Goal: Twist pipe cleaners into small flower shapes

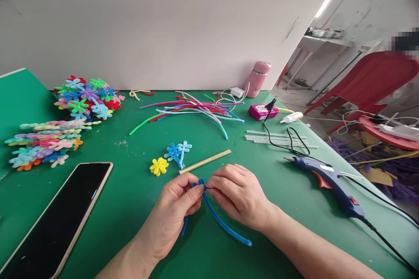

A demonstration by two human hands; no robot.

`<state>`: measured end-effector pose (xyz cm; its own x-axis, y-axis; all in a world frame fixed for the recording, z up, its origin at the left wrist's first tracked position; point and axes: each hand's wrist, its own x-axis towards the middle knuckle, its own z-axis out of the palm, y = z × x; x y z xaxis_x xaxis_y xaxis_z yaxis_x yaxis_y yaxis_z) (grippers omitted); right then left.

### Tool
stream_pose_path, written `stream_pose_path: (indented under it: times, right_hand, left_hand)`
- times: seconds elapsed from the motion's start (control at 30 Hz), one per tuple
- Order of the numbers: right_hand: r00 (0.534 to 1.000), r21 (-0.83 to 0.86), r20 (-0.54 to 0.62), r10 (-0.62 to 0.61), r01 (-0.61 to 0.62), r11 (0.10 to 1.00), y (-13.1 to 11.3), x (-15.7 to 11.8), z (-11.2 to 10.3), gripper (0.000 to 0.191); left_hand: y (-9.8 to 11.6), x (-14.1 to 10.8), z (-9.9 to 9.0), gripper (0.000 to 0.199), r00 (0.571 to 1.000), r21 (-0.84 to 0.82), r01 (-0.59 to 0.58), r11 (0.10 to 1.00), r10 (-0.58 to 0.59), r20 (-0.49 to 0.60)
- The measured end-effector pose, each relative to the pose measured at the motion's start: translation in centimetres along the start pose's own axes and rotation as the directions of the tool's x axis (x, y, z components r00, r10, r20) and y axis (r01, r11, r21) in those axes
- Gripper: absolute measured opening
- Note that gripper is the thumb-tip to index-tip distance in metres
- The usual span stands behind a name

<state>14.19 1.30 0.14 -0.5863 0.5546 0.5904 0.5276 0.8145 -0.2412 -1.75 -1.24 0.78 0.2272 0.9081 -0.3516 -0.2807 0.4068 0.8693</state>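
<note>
A blue pipe cleaner (222, 223) is pinched between the fingertips of my left hand (175, 209) and my right hand (240, 194). Its upper part is bent into small loops at my left thumb, and one long end curves down to the right. Another blue end pokes out below my left hand. Just beyond my hands lies a wooden stick (206, 162). Beside it are a yellow pipe-cleaner flower (159, 166) and blue pipe-cleaner flowers (176, 152). My fingers partly hide the bent loops.
Loose coloured pipe cleaners (196, 109) lie at the back. Finished flowers (87, 98) are piled at the left, above a phone (62, 222). To the right are a glue gun (330, 183) with its cord, glue sticks (278, 138), a purple box (258, 112) and a pink bottle (258, 79).
</note>
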Motion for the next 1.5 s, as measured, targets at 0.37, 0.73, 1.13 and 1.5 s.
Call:
stream_pose_path:
  times: [0.37,0.73,1.13,1.5]
  right_hand:
    - [0.939,0.307,0.22,0.265,-0.324,0.895,-0.63,0.09,0.09,0.012]
    - [0.589,0.611,0.768,0.252,-0.791,-0.012,0.15,0.3,-0.49,0.023]
    - [0.94,0.461,0.199,0.276,-0.338,0.82,-0.32,-0.35,0.18,0.01]
    - [0.999,0.139,0.048,0.011,-0.018,0.99,0.23,-0.26,-0.01,0.006]
  left_hand:
    - [-0.39,0.03,-0.74,0.019,0.945,0.584,-0.322,0.745,0.291,0.149]
    - [-0.5,-0.4,-0.76,0.022,0.555,0.735,-0.654,-0.182,0.545,0.629]
    - [0.06,0.08,-0.44,0.018,0.999,0.237,-0.018,0.971,0.006,0.049]
    - [0.29,-0.03,-0.33,0.019,0.987,-0.019,0.121,0.992,-0.118,0.113]
